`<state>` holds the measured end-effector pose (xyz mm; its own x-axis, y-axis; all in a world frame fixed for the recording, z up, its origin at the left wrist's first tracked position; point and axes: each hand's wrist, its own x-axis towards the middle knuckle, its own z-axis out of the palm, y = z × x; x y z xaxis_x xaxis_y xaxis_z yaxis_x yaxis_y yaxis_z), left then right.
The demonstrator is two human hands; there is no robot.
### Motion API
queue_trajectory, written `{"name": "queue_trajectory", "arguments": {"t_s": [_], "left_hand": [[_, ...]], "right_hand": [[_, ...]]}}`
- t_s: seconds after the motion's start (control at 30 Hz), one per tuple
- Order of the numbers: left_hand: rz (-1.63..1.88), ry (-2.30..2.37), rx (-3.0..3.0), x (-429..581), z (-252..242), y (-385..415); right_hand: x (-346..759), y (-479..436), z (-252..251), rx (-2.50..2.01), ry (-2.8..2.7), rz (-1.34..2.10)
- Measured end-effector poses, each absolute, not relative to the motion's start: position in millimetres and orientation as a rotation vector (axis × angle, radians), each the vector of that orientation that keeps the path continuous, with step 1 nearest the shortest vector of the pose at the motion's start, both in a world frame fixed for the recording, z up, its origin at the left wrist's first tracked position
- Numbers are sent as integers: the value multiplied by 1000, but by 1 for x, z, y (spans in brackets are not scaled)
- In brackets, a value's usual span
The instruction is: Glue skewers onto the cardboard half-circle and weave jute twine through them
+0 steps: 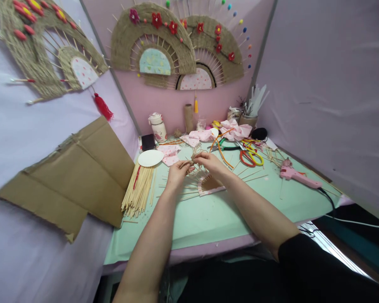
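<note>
Both hands meet over the middle of the green table. My left hand (179, 171) pinches a tan twine bundle (194, 158) from the left, and my right hand (207, 162) has its fingers closed on the same twine, close to the left fingertips. Loose strands rise behind the fingers. Just under my wrists lies a small half-round cardboard piece (209, 183) with a pink dotted edge. Thin sticks (189, 194) fan out from it to both sides. The right forearm covers part of this fan.
A stick pile (138, 191), white disc (150, 158) and leaning cardboard (72, 172) are at left. Scissors (247, 158), green-handled pliers (229, 148) and a pink glue gun (298, 176) lie at right. Cloth, a bottle (158, 127) and a cardboard tube (188, 118) stand behind.
</note>
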<state>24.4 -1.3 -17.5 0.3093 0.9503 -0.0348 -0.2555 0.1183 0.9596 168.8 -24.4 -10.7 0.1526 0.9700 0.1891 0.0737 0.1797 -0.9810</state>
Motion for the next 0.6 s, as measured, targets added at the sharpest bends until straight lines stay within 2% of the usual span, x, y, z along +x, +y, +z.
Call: {"name": "queue_trajectory", "arguments": {"t_s": [0.33, 0.6], "left_hand": [[1119, 886, 1299, 24, -18, -4], [1172, 902, 1187, 25, -19, -3]], "right_hand": [[165, -28, -10, -1161, -1212, 1048], [157, -26, -15, -1170, -1177, 1079]]}}
